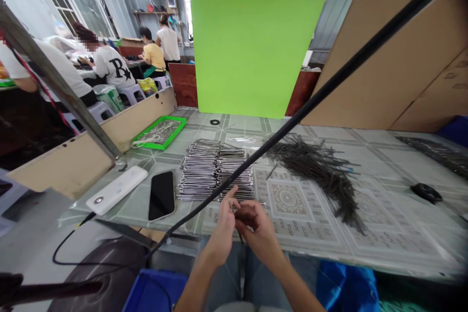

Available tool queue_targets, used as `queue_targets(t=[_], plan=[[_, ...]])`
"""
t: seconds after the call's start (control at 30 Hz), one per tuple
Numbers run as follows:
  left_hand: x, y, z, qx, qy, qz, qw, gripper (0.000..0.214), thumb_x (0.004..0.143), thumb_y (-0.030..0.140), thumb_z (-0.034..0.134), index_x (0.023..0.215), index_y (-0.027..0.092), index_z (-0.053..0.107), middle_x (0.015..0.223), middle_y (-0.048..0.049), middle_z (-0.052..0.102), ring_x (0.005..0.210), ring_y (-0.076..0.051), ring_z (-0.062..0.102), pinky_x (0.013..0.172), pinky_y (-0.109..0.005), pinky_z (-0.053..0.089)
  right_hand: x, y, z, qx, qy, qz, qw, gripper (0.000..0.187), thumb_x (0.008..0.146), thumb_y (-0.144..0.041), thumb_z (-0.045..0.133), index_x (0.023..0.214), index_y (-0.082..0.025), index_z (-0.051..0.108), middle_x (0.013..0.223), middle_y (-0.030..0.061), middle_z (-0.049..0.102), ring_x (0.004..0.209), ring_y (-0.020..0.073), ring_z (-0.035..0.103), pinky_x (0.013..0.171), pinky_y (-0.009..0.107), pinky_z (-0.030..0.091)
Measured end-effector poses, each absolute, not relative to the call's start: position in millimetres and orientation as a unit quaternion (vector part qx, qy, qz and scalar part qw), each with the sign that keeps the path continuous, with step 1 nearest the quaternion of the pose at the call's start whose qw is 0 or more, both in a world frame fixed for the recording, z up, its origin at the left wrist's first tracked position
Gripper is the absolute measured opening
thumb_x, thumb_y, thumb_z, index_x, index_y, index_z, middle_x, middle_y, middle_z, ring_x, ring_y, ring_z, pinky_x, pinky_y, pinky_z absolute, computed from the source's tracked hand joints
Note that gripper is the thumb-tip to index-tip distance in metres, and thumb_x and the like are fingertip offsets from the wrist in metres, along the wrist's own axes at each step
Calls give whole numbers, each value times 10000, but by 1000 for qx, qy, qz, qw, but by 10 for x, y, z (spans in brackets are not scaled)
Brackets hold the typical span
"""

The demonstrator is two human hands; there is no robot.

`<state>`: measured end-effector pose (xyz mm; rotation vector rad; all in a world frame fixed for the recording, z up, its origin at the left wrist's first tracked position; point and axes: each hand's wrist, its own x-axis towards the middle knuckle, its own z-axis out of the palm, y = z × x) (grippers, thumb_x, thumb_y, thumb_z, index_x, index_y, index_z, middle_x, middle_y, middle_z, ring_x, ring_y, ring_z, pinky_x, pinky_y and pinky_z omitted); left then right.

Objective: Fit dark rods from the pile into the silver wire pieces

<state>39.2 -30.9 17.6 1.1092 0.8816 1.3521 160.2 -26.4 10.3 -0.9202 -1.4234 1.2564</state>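
My left hand point(223, 231) and my right hand point(260, 231) meet above the table's front edge, fingertips pinched together. What they hold is mostly hidden by the fingers; a short dark, thin end shows just below them. Just beyond my hands lie neat stacks of thin, shiny metal rods point(199, 170), in two columns side by side. To the right spreads a loose pile of dark, thin strips point(314, 161). A few single bright rods point(244, 140) rest behind the stacks.
A black phone point(162, 195) and a white power bank point(117, 190) lie at the left. Behind them is a green-rimmed tray point(174, 132) of small metal parts. A black pole point(292, 124) crosses the view diagonally. A green board point(256, 48) stands at the back; co-workers sit far left.
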Motion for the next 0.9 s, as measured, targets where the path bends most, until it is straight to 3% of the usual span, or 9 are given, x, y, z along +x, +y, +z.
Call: queue_targets(t=[0.1,0.17,0.33,0.43,0.53,0.73,0.9], plan=[[274,-307,163,550,403,563,467,627,867,669,344,1302,230,455,1515,-93,247,1402,-235,197,1160,-418,103,1639,-222,140,-392,-583,470,534,316,825,-282,596,1092,-199,447,876,45,643,830,129,639,768,263,540],[168,-277,147,558,427,586,404,639,885,651,320,1351,222,409,1488,-108,297,1395,-233,227,1159,-421,122,1695,-151,233,-403,-607,423,538,279,843,-288,587,1077,-197,465,895,55,654,828,130,642,774,269,541],[-56,-156,19,574,519,587,236,417,918,485,412,1194,201,542,1252,-116,535,1221,-246,432,1075,-438,253,1753,222,433,-390,-768,247,445,167,905,-255,514,1059,-202,549,977,58,650,897,147,626,828,306,516],[-92,-102,-63,616,535,554,165,264,914,349,430,1073,203,582,1121,-102,604,1112,-249,491,1008,-442,300,1669,487,329,-329,-863,155,349,214,929,-200,441,1091,-174,578,1024,96,631,966,191,593,843,353,498],[-68,-78,-115,662,543,500,134,203,892,274,453,1016,207,599,1055,-93,627,1047,-253,512,970,-446,325,1582,642,149,-315,-900,91,288,251,915,-145,428,1100,-138,597,1022,129,630,971,217,576,867,392,480],[0,-67,-190,711,566,409,81,205,843,292,534,1004,217,637,1095,-92,614,1068,-292,459,958,-474,358,1622,614,67,-345,-899,29,269,104,870,-162,544,922,-163,634,950,97,632,981,224,543,914,415,431],[13,-75,-210,711,571,404,63,186,841,274,540,997,229,631,1086,-91,611,1085,-292,454,971,-470,354,2039,827,188,-400,-887,21,230,205,914,-193,473,1027,-180,644,1062,85,621,1029,210,530,928,395,419]])
